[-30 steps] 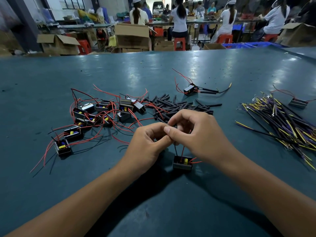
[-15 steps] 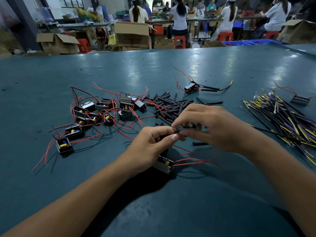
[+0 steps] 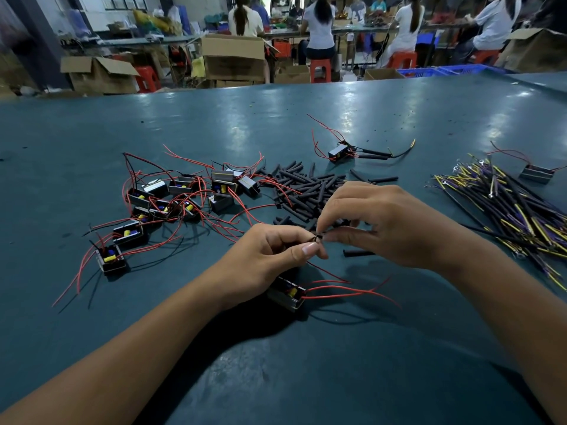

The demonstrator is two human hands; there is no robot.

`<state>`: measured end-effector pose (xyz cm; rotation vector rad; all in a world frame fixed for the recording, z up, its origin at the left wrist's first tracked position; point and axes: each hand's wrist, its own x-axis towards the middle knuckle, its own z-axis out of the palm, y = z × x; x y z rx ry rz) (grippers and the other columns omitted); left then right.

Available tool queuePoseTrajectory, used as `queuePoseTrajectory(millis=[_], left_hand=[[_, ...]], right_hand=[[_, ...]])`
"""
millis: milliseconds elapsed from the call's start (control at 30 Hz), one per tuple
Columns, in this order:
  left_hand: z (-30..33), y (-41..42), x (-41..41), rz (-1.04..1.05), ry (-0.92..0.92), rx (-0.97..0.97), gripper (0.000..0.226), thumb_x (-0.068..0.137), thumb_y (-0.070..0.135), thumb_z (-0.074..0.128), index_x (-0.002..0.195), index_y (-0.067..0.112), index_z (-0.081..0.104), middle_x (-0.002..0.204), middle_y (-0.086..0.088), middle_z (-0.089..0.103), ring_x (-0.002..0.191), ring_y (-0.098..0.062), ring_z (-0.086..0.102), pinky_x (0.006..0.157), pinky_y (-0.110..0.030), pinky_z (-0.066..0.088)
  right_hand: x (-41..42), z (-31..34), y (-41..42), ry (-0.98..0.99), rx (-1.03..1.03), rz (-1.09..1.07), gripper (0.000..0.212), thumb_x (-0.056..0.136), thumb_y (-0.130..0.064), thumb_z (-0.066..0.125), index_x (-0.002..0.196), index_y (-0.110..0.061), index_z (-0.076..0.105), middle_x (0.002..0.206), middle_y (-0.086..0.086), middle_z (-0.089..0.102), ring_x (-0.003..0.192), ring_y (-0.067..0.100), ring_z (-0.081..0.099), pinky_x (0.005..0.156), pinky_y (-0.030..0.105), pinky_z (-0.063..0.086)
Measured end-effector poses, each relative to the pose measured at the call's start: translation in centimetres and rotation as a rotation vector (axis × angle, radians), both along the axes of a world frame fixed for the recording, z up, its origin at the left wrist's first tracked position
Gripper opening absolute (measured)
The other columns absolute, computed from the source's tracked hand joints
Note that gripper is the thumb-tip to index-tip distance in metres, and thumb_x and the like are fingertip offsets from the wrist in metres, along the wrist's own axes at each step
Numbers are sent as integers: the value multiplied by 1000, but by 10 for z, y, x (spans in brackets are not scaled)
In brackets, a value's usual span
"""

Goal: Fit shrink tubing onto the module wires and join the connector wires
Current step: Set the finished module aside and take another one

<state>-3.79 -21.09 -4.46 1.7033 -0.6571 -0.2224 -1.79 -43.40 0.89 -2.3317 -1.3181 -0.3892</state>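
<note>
Green table (image 3: 399, 111) carried whole job. Module heap (image 3: 184, 194) lay left, connector wires (image 3: 515, 210) right, tubing pile (image 3: 303, 188) between.

Module (image 3: 287, 292), dangling upright second ago, now lay tilted on table under left hand (image 3: 264, 259), red leads trailing right.

Both hands had moved up toward pile. Right hand (image 3: 389, 222) pinched small dark piece, probably tube; left pinched wire tip against it: sleeving under way.

No readable labels.

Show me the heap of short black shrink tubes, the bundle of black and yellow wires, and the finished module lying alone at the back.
Heap of short black shrink tubes (image 3: 302, 187), head view, middle of the heap.
Bundle of black and yellow wires (image 3: 515, 210), head view, middle of the bundle.
Finished module (image 3: 339, 152), head view, its black body.
</note>
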Motion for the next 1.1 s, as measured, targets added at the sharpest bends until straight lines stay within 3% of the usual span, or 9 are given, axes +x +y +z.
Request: queuePoseTrajectory(millis=[200,333,433,533,600,733,900,1000,1100], left_hand=[[0,1,0,-4,-21,19,22,95,38,60,93,22,75,69,-24,38,64,-39,31,59,-51,22],[-2,2,1,12,-38,34,21,95,37,60,93,22,75,68,-5,45,67,-24,36,61,-36,25],[-3,2,3,22,-60,53,19,97,33,60,93,23,75,70,12,53,69,-11,43,63,-24,33],[-3,2,4,25,-74,70,18,97,30,59,94,22,75,69,12,52,66,-13,43,63,-26,34],[-3,2,4,20,-85,68,17,97,29,60,94,22,75,70,16,54,69,-6,45,65,-21,36],[-3,1,3,22,-71,66,17,96,32,60,93,24,75,70,15,54,70,-8,45,65,-23,34],[-2,0,2,7,-48,24,19,94,36,61,92,25,75,70,10,53,69,-14,42,64,-30,33],[-1,0,1,6,-35,27,19,95,35,61,93,23,76,70,-20,44,66,-33,35,61,-47,26],[1,1,0,1,-24,35,20,95,36,61,94,23,76,69,-26,44,65,-41,37,60,-55,29]], right_hand=[[-1,-2,0,44,38,3,18,94,-27,62,91,-12,70,83,-6,57,75,0,46,71,16,41],[-2,-4,1,106,61,16,12,95,-23,65,90,-13,68,81,-11,56,74,1,51,71,10,37],[-2,-7,1,229,114,1,12,95,-28,66,91,-16,67,82,-13,61,75,6,57,68,12,40],[-1,-11,2,375,158,-38,11,96,-30,64,90,-20,66,82,-11,66,74,13,59,65,20,45],[-1,-14,3,476,194,-27,6,95,-26,65,91,-21,64,82,-11,67,73,9,60,66,18,45],[-1,-16,3,652,294,31,5,95,-11,65,94,-16,63,82,-7,68,72,3,60,67,14,45],[-3,-17,4,726,307,56,11,95,0,62,99,-10,62,82,-8,66,72,0,59,65,11,44],[-2,-18,6,823,381,-35,10,95,-2,63,100,-11,62,82,0,64,68,11,55,55,24,45],[-2,-18,5,873,398,-130,10,96,-5,60,90,-10,66,70,1,63,62,14,53,48,28,41]])
